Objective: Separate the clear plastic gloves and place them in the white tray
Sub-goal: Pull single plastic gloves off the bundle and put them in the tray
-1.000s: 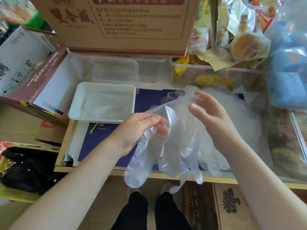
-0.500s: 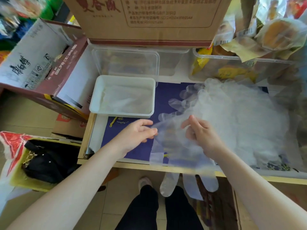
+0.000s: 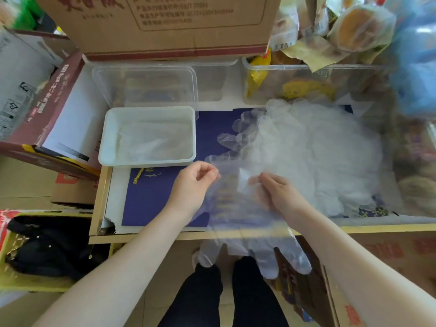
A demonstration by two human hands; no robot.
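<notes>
Both hands pinched the cuff edge of one clear plastic glove [image 3: 245,220]: the left hand [image 3: 191,185] at its left corner, the right hand [image 3: 276,192] at its right. It hung over the bench's [image 3: 212,234] front lip, long axis toward the person, fingers pointing down. A second film could cling and ride along, or the glove slip from either grip before the white tray [image 3: 105,138], just left of the glove pile [image 3: 318,149].

Cluttered work surface, daylit, boxes all round.
A wooden-edged table [image 3: 151,237] carries a dark blue cover [image 3: 151,199]. Cardboard box [image 3: 165,24] at the rear, clear tubs [image 3: 146,83] below it, an open carton [image 3: 47,114] left. Tan tiled floor [image 3: 26,180] beneath.
</notes>
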